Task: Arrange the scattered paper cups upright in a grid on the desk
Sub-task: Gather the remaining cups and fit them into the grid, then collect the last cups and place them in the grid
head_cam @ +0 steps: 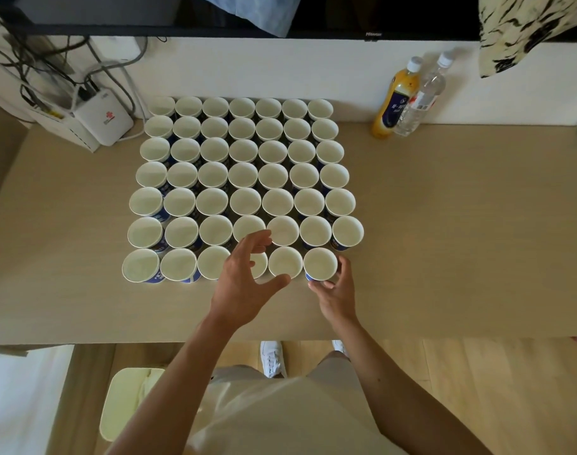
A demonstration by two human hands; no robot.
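Several white paper cups with blue print stand upright in a tight grid (pixel 244 178) on the beige desk (pixel 444 224). The nearest row ends at a cup (pixel 320 263) that my right hand (pixel 334 292) grips from the near right side, fingers curled round its wall. My left hand (pixel 244 280) hovers over the near row with fingers spread and relaxed, holding nothing. It partly hides one cup (pixel 260 265) in that row. The neighbouring cup (pixel 285 261) stands between my two hands.
An orange juice bottle (pixel 395 100) and a clear water bottle (pixel 420 100) stand at the back right. A white router (pixel 103 121) with cables sits at the back left. A monitor (pixel 372 31) hangs above the wall edge. A bin (pixel 129 402) stands on the floor below.
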